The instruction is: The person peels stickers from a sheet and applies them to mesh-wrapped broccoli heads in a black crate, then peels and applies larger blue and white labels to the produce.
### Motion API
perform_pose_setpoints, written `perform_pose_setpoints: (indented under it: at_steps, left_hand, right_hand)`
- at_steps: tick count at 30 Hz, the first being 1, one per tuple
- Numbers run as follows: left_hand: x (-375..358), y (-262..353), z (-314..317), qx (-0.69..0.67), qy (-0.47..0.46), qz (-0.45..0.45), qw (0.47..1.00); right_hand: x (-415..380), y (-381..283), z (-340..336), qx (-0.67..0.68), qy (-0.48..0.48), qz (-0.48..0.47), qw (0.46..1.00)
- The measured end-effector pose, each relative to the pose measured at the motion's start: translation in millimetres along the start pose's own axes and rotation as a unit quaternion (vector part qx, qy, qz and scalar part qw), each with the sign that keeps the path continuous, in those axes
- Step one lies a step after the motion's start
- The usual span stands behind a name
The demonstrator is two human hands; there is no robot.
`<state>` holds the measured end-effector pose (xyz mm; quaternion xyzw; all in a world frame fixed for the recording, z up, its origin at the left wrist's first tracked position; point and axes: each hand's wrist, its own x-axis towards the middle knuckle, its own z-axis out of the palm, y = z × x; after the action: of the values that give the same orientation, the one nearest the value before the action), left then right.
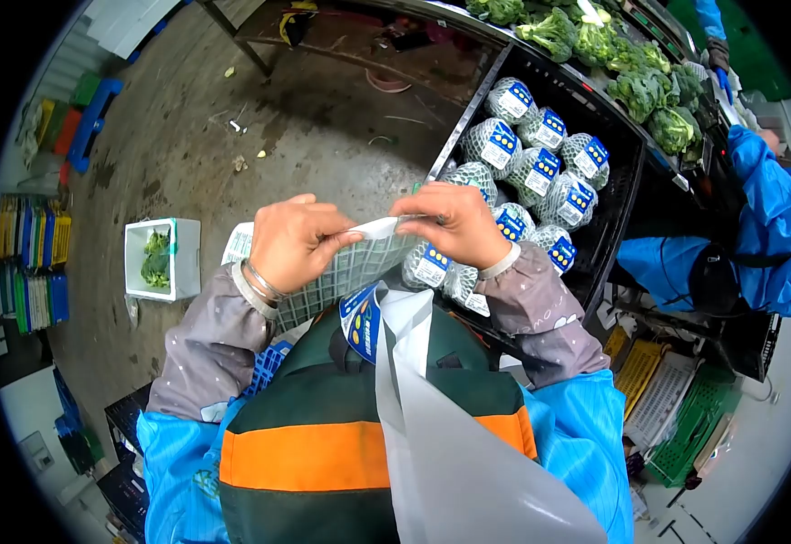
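Both my hands are raised in front of my chest, a small gap apart. Between them stretches a small white strip (377,228), perhaps a label or the end of a net. My left hand (300,243) pinches its left end, and my right hand (454,222) pinches the right end. Pale green netting (332,276) shows just below and behind the fingers. Near my chest, under the hands, is a blue-and-white label (361,322) by a long white sheet (450,444) that runs down over my green and orange apron (314,453).
Right of my hands, a black crate (618,208) holds several netted, labelled bundles (533,172). Broccoli heads (636,91) lie beyond it. A white foam box (187,263) with greens stands on the floor at left. A person in blue (767,218) is at far right.
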<state>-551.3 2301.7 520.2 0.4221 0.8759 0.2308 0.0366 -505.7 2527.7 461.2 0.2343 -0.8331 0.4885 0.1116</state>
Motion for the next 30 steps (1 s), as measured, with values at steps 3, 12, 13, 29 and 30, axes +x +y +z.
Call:
perform_pose_setpoints:
  at_steps: [3, 12, 13, 29, 30]
  left_hand:
    - [-1.8, -9.2, 4.9, -0.043, -0.005, -0.038, 0.998]
    - [-2.6, -10.8, 6.3, -0.071, -0.043, -0.102, 0.991]
    - [-2.7, -10.7, 6.7, -0.073, -0.041, -0.096, 0.992]
    - [-0.9, -23.9, 12.9, -0.087, -0.053, -0.180, 0.978]
    - [-5.2, -31.3, 14.2, -0.105, -0.047, -0.200, 0.973]
  right_hand:
    - [-4.7, -3.2, 7.9, -0.072, 0.049, -0.018, 0.996]
    - [-10.8, -1.6, 0.0, 0.075, 0.119, 0.058, 0.988]
    - [-8.9, -2.0, 2.1, 0.112, 0.132, 0.085, 0.981]
    - [-58.6, 13.4, -10.4, 0.077, 0.287, 0.188, 0.936]
    - [-80.3, 37.3, -31.0, 0.196, 0.379, 0.291, 0.856]
